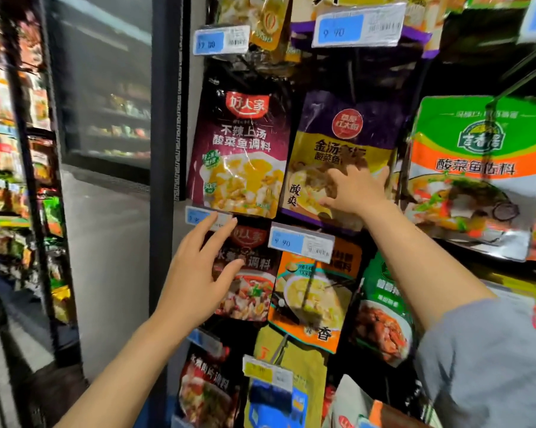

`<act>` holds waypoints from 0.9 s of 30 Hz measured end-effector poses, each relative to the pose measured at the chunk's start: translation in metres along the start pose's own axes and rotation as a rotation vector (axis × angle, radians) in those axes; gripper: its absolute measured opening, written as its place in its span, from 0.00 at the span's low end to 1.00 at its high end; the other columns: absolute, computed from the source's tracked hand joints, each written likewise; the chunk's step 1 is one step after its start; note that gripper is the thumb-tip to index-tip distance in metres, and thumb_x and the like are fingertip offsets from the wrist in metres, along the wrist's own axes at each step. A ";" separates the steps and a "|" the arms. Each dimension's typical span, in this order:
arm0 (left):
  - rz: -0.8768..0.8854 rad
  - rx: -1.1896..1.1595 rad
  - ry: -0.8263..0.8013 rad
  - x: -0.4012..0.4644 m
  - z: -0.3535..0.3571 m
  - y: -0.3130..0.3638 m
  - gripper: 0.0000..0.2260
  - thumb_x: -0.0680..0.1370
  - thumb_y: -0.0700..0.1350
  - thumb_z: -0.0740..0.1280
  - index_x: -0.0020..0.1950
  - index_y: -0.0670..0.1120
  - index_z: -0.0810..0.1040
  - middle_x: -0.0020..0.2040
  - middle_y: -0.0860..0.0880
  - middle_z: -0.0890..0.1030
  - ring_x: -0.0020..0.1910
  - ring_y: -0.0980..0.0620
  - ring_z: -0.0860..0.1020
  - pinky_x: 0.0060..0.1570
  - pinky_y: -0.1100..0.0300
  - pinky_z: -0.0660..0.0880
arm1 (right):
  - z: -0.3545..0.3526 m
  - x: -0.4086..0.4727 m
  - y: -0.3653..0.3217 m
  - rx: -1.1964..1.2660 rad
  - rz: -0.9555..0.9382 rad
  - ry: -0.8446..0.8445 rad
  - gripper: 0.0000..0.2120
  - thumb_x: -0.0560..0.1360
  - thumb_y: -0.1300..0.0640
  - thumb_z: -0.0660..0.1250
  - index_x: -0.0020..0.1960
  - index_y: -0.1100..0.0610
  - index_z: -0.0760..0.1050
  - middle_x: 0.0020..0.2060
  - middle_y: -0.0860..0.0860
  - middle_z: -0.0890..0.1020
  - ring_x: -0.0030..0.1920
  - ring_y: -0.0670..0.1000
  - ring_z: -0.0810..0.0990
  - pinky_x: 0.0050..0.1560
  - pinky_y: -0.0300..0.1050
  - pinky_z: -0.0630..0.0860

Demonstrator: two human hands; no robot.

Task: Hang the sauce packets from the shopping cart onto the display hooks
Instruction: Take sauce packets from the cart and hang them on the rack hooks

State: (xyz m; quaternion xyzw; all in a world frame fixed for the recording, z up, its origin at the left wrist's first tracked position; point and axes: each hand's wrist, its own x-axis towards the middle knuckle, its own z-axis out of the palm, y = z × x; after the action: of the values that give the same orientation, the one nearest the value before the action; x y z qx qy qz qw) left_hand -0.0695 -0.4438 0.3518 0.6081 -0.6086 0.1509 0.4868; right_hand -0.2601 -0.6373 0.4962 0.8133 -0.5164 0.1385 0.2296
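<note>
Two hands are working at the rack, and neither one is holding anything. Your right hand (354, 188) is lying spread on the lower half of the purple-yellow packet (337, 156), fingers straight, pressing it flat against the packets behind it. Your left hand (198, 273) is hovering with relaxed, parted fingers; its fingertips are reaching up near a blue price tag (208, 216), and the red packet (245, 273) is hanging just behind and right of the palm. I cannot tell if it is touching that packet.

Directly left of your right hand, the dark packet (238, 152) is hanging on its hook, which is hidden behind the top edge. The cart is not showing in this view.

These packets are looking like soft foil pouches with sauce inside: probably a little heavy for their size, floppy, and glossy, so maybe slippery. I am judging that pinching one by the stiff sealed strip at the top, beside the hanging hole, is giving the best control. Holding it low is letting the top fold over, and the hole is then missing the hook.
</note>
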 end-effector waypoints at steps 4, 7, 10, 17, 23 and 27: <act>-0.016 0.001 0.011 -0.008 0.001 0.003 0.24 0.75 0.56 0.61 0.72 0.59 0.64 0.71 0.54 0.65 0.69 0.57 0.62 0.64 0.57 0.64 | -0.013 -0.018 -0.005 0.256 -0.111 0.193 0.26 0.75 0.42 0.63 0.70 0.49 0.65 0.70 0.53 0.66 0.70 0.57 0.64 0.67 0.63 0.63; -0.041 0.023 0.047 -0.015 -0.001 0.005 0.20 0.76 0.57 0.60 0.67 0.56 0.72 0.61 0.58 0.75 0.58 0.61 0.72 0.51 0.59 0.73 | -0.025 -0.058 -0.027 0.504 -0.305 0.436 0.17 0.76 0.48 0.64 0.62 0.52 0.74 0.60 0.49 0.75 0.60 0.50 0.73 0.58 0.46 0.71; -0.095 0.016 0.064 -0.031 -0.005 0.004 0.17 0.75 0.58 0.58 0.58 0.54 0.79 0.51 0.59 0.80 0.49 0.60 0.78 0.46 0.56 0.77 | -0.031 -0.106 -0.061 0.692 -0.529 0.447 0.12 0.75 0.48 0.64 0.54 0.54 0.78 0.49 0.47 0.80 0.49 0.47 0.78 0.49 0.47 0.76; -0.434 0.148 0.074 -0.128 -0.042 -0.031 0.11 0.76 0.54 0.65 0.53 0.51 0.82 0.49 0.57 0.81 0.46 0.58 0.78 0.45 0.65 0.71 | 0.031 -0.168 -0.156 0.925 -0.804 0.025 0.14 0.74 0.43 0.61 0.51 0.50 0.79 0.44 0.44 0.83 0.45 0.44 0.80 0.47 0.45 0.76; -0.869 0.370 0.035 -0.276 -0.091 -0.048 0.12 0.76 0.55 0.65 0.57 0.54 0.80 0.47 0.59 0.82 0.45 0.59 0.79 0.38 0.68 0.69 | 0.120 -0.235 -0.255 1.043 -0.918 -0.548 0.08 0.74 0.48 0.67 0.49 0.49 0.78 0.42 0.44 0.83 0.43 0.44 0.79 0.46 0.44 0.75; -1.145 0.536 -0.032 -0.372 -0.116 -0.031 0.14 0.78 0.52 0.64 0.61 0.50 0.78 0.52 0.54 0.81 0.52 0.52 0.78 0.43 0.61 0.71 | 0.154 -0.290 -0.311 0.934 -1.086 -0.851 0.15 0.76 0.48 0.66 0.61 0.50 0.74 0.52 0.42 0.77 0.48 0.42 0.74 0.47 0.35 0.70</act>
State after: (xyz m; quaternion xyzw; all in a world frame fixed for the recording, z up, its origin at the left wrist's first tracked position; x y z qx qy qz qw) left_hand -0.0740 -0.1402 0.1061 0.9404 -0.1349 0.0047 0.3122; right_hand -0.1051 -0.3794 0.1588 0.9436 0.0156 -0.1108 -0.3114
